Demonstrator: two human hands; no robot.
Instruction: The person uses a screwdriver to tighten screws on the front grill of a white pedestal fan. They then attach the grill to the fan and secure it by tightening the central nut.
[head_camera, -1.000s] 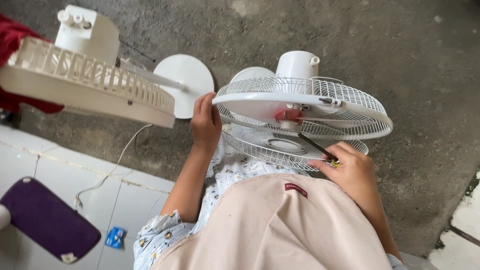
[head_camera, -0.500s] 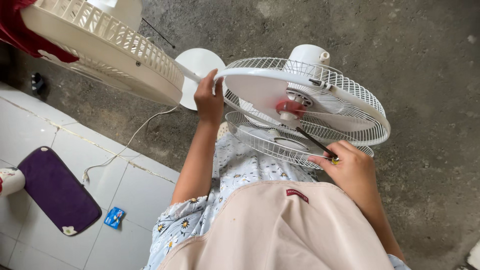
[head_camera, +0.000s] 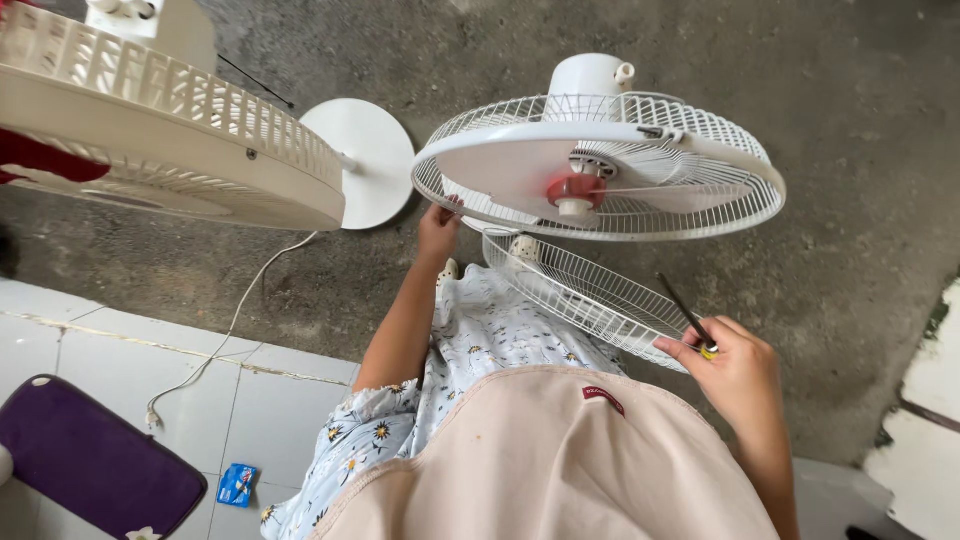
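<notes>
Head view looking down, and the landmark here is the white fan (head_camera: 600, 165) standing on the grey concrete floor (head_camera: 850, 120), so everything below is placed off that. Its rear grille and white blades are up, with a red cap (head_camera: 572, 188) at the hub and the white motor housing (head_camera: 590, 75) poking out behind the cage. The front grille (head_camera: 590, 295) is off the fan – it hangs tilted just below the cage, its high end toward the left hand and its low end down by the right.

The left hand (head_camera: 438, 228) is at the lower left rim of the fan, fingers curled around the wire there; can't tell exactly which wire it has. The right hand (head_camera: 735, 375) is below and to the right of the fan, pinching a thin dark screwdriver (head_camera: 685, 312) with a yellow bit at the grip, the shaft pointing up toward the loose grille.

Left of the fan there's a second fan (head_camera: 170, 140), cream coloured, with a round white base (head_camera: 362, 160) between the two. Its cord (head_camera: 235, 320) trails over the floor onto white tiles (head_camera: 120, 350), where a purple mat (head_camera: 90, 460) and a small blue packet (head_camera: 237, 485) sit well away from the fan – the person wears a beige apron (head_camera: 560, 460)
</notes>
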